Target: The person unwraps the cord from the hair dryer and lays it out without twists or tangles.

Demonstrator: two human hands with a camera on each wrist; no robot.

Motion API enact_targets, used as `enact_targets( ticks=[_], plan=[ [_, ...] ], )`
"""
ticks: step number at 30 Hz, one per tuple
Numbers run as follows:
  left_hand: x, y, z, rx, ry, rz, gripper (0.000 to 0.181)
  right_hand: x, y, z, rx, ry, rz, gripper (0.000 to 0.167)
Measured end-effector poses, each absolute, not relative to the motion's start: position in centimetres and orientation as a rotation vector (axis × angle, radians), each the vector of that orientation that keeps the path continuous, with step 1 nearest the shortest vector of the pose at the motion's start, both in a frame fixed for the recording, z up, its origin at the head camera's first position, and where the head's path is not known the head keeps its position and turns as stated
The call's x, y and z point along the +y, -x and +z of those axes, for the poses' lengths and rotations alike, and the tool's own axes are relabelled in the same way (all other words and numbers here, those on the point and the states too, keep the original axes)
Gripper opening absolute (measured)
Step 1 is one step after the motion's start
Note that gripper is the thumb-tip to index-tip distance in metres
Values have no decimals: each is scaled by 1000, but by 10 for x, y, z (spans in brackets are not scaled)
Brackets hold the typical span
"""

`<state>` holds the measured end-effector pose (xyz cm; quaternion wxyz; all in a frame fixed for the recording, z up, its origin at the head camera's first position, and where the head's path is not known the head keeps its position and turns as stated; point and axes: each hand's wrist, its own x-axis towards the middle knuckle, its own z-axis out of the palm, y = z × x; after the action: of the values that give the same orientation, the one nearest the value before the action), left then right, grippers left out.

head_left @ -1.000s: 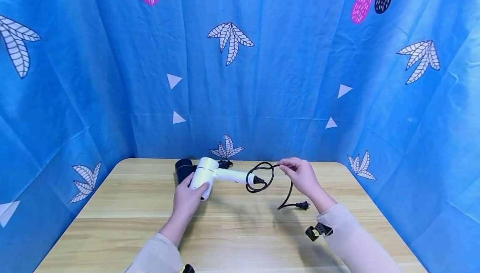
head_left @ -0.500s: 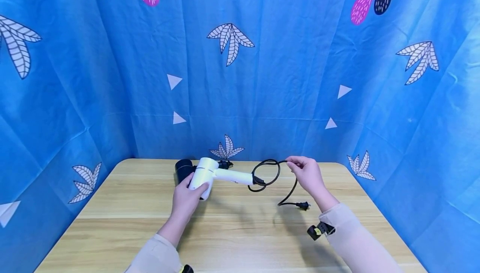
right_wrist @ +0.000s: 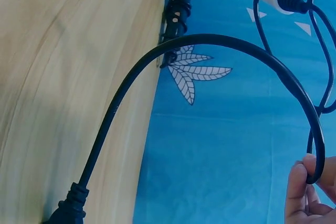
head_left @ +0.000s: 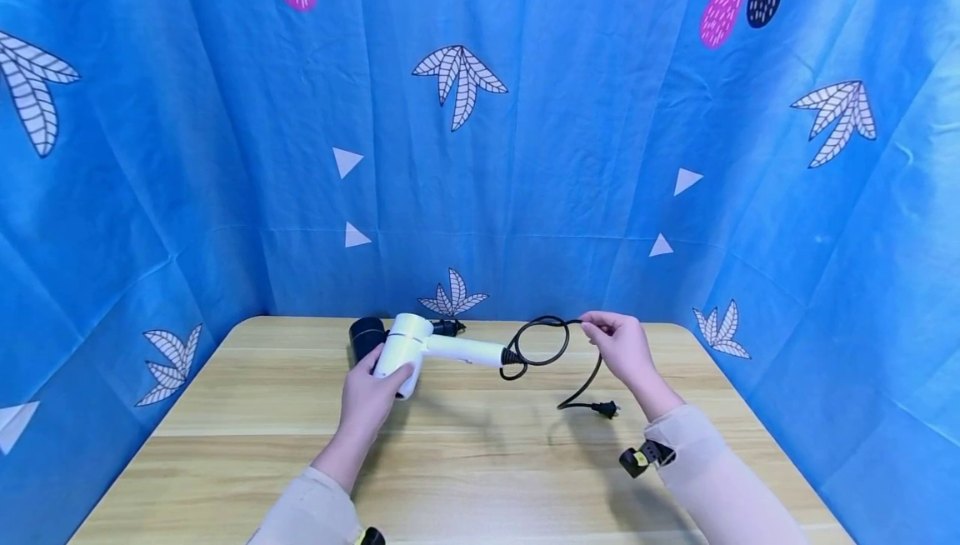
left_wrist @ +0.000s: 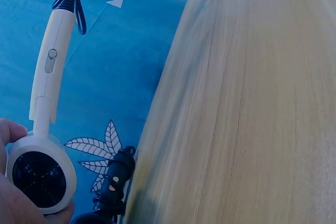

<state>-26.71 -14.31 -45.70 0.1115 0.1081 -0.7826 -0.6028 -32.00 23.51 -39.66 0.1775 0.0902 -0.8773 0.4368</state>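
Grips the barrel of a white hair dryer (head_left: pixel 405 353) with the left hand (head_left: pixel 367 399), thumb laid on the near side, and holds it raised over the wooden table (head_left: pixel 480 462), left of centre and toward the far edge. Points the handle (head_left: pixel 465 351) out to the right, nearly level, tipped slightly down toward its end. Turns a dark round end (left_wrist: pixel 39 179) of the barrel to the left wrist camera, with a small switch (left_wrist: pixel 51 60) showing along the handle. Pinches the black cord (right_wrist: pixel 210 39) between thumb and fingertips of the right hand (head_left: pixel 624 349), well to the right of the handle and likewise above the table. Forms a loose loop of cord between the handle's ribbed collar (head_left: pixel 512 357) and the pinch, and lets a further length curve down to a black plug (head_left: pixel 606 409). Impossible to tell whether touching the wood at the plug. Has, just behind the white hair dryer and partly hidden by it, a black object (head_left: pixel 367 335) near the far edge, with cord wound round its narrower part. Wears light sleeves (head_left: pixel 697 462), with a black device (head_left: pixel 636 460) at the right cuff. Faces a blue curtain (head_left: pixel 480 178) printed with pale leaves and triangles.
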Motion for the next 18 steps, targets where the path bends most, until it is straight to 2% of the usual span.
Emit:
enact_targets(
  ticks=[18],
  plan=[
    [-154, 271, -458, -2260, -347, -1805, 81, 249, 320, -398, -2538, -274, 1185, 16]
  ],
)
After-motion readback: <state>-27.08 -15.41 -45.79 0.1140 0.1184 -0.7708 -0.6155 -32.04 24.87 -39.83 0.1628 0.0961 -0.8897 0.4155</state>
